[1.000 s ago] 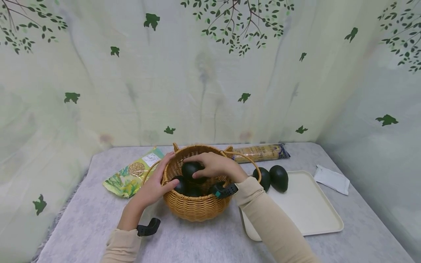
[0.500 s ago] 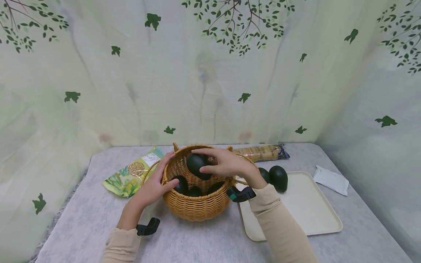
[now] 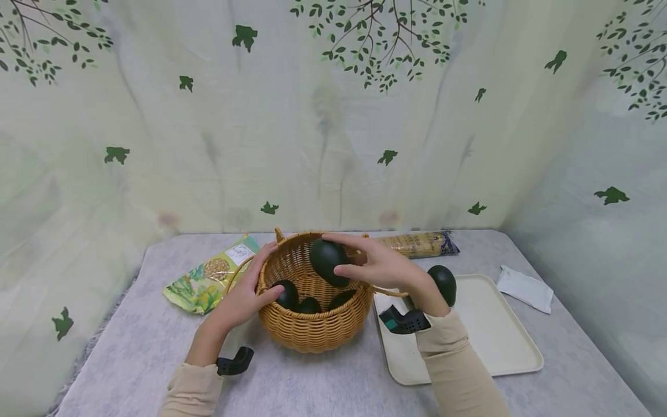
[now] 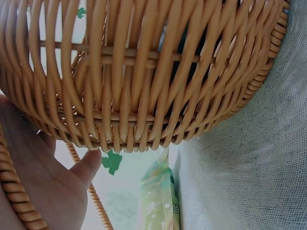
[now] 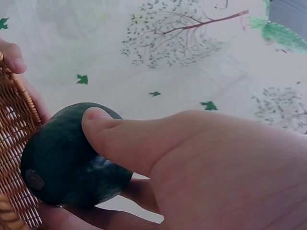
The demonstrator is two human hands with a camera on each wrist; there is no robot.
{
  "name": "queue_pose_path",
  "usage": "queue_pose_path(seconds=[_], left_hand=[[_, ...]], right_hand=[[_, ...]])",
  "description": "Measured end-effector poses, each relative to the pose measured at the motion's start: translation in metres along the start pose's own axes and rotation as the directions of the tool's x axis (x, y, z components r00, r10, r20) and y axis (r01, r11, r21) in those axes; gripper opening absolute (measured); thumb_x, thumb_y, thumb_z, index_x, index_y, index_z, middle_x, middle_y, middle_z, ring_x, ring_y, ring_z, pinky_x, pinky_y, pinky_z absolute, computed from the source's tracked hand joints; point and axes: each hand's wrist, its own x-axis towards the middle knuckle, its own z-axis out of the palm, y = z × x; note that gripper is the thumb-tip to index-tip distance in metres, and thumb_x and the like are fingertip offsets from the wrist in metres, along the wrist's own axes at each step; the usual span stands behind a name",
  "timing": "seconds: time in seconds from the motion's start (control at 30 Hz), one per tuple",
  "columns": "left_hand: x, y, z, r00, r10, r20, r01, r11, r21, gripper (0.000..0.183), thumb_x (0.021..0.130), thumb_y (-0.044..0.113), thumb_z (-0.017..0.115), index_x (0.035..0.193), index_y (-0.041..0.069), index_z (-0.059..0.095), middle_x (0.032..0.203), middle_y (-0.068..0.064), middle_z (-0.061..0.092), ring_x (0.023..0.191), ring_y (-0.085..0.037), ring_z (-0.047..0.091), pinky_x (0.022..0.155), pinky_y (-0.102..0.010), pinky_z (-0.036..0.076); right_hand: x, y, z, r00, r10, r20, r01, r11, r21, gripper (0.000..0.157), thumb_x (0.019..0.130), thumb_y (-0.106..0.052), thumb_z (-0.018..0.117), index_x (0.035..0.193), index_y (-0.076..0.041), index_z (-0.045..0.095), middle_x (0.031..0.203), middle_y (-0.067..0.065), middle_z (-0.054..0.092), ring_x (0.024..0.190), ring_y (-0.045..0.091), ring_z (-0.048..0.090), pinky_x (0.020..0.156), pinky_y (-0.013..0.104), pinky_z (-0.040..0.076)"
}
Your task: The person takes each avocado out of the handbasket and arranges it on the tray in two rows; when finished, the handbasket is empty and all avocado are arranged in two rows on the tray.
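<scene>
- The held avocado (image 3: 328, 262), dark green, was at the mouth of the basket, over its right half in the head view; whether any of it dipped below the rim could not be told.
- The right hand (image 3: 385, 265) gripped that avocado, its fingers wrapped round one side and the thumb pressed on the other.
- The wicker basket (image 3: 312, 336) stood upright, with three more avocados (image 3: 309, 306) visible inside.
- The left hand (image 3: 244, 298) held the basket's left rim, fingers along it and thumb hooked over, the thumb tip right by one of the avocados inside.
- To the right lay a cream tray (image 3: 508, 341), with another avocado (image 3: 443, 282) at its far left corner; the right wrist partly hid that area.
- Behind the basket lay a long packet (image 3: 421, 244), to its left a green and yellow bag (image 3: 211, 277).
- Beyond the tray's right edge was a white packet (image 3: 526, 289).
- Everything rested on a grey-covered counter (image 3: 312, 385), before a pale leaf-patterned backdrop (image 3: 333, 145).
</scene>
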Motion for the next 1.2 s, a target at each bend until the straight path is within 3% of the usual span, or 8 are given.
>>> queue_pose_path(seconds=[0.23, 0.53, 0.77, 0.9, 1.2], left_hand=[[0.000, -0.001, 0.001, 1.000, 0.001, 0.000, -0.001, 1.000, -0.005, 0.087, 0.096, 0.027, 0.068, 0.166, 0.025, 0.017, 0.172, -0.005, 0.015, 0.153, -0.043, 0.026, 0.112, -0.069, 0.037], [0.000, -0.001, 0.000, 1.000, 0.009, -0.003, -0.009, 1.000, -0.012, 0.087, 0.096, 0.026, 0.068, 0.166, 0.025, 0.017, 0.172, -0.004, 0.015, 0.151, -0.043, 0.028, 0.110, -0.069, 0.038], [0.001, -0.001, 0.001, 1.000, 0.011, -0.003, -0.011, 1.000, -0.011, 0.087, 0.096, 0.025, 0.068, 0.166, 0.023, 0.017, 0.172, -0.005, 0.016, 0.151, -0.043, 0.028, 0.111, -0.068, 0.038], [0.001, 0.000, 0.001, 1.000, 0.005, -0.001, -0.005, 1.000, -0.008, 0.087, 0.096, 0.026, 0.068, 0.166, 0.024, 0.017, 0.172, -0.005, 0.016, 0.151, -0.043, 0.028, 0.110, -0.069, 0.039], [0.000, 0.001, 0.001, 1.000, 0.006, -0.005, -0.006, 1.000, -0.010, 0.086, 0.095, 0.024, 0.069, 0.165, 0.024, 0.019, 0.173, -0.004, 0.015, 0.154, -0.042, 0.024, 0.112, -0.070, 0.035]], right_hand=[[-0.016, 0.001, -0.005, 0.999, 0.014, -0.041, -0.013, 0.999, 0.031, 0.064, 0.102, -0.031, 0.067, 0.160, -0.034, 0.039, 0.159, 0.000, 0.043, 0.109, 0.021, 0.071, 0.082, 0.038, 0.058], [-0.031, 0.003, -0.014, 0.996, 0.045, -0.077, -0.033, 0.988, 0.154, 0.064, 0.101, -0.027, 0.069, 0.158, -0.034, 0.041, 0.162, 0.002, 0.040, 0.127, 0.031, 0.064, 0.091, 0.039, 0.061], [-0.045, 0.008, -0.019, 0.986, 0.060, -0.156, -0.036, 0.987, 0.155, 0.065, 0.099, -0.026, 0.071, 0.158, -0.030, 0.043, 0.162, 0.001, 0.041, 0.128, 0.031, 0.064, 0.091, 0.038, 0.061], [-0.054, 0.012, -0.020, 0.974, 0.074, -0.214, -0.043, 0.989, 0.144, 0.063, 0.098, -0.026, 0.073, 0.155, -0.034, 0.047, 0.159, 0.001, 0.045, 0.127, 0.031, 0.064, 0.089, 0.039, 0.060], [-0.071, 0.027, -0.022, 0.954, 0.095, -0.284, -0.073, 0.994, 0.087, 0.063, 0.098, -0.028, 0.072, 0.155, -0.034, 0.046, 0.157, 0.006, 0.047, 0.130, 0.039, 0.060, 0.092, 0.052, 0.055]])
